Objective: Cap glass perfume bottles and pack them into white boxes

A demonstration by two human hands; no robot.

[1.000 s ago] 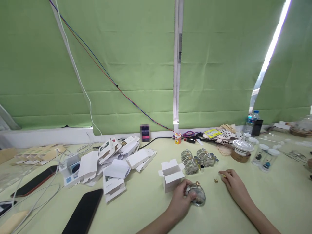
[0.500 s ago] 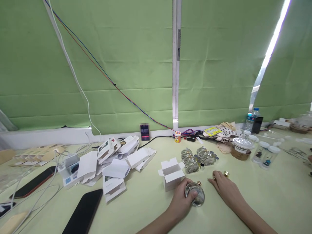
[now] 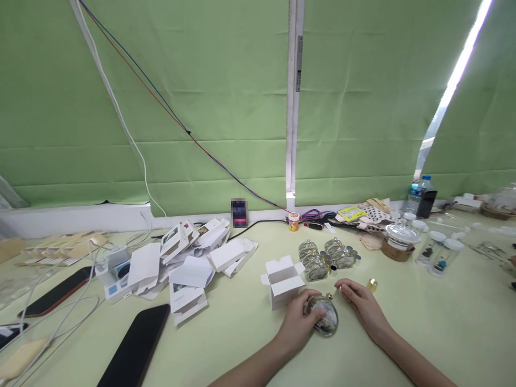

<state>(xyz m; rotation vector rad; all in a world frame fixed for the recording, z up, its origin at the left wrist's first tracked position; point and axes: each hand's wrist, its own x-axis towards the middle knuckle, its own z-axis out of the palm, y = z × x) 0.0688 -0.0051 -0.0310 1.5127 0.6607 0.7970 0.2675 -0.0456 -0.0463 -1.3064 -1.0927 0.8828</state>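
My left hand (image 3: 297, 322) is closed around a round, flat clear glass bottle (image 3: 327, 318) with a gold neck, its thumb lying across the glass face. The bottle leans low over the table, neck pointing away from me. Just right of that neck, my right hand (image 3: 365, 307) has thumb and fingertips pinched together; whatever they hold is too small to make out. A gold cap (image 3: 372, 285) lies beyond the right hand's knuckles. An open white box (image 3: 283, 293) stands by my left fingers. Two rows of similar glass bottles (image 3: 312, 260) lie behind, with dark-topped caps close by.
White folded boxes (image 3: 193, 271) are piled at left, near a black phone (image 3: 135, 344) and white cables. Clear tubes with white lids (image 3: 446, 258) and a foil-covered round container (image 3: 401, 239) stand at right. A small orange-and-white jar (image 3: 294, 221) sits at the back.
My right hand has moved left toward the bottle's neck, and its fingers have come together in a pinch. The left hand keeps hold of the bottle.
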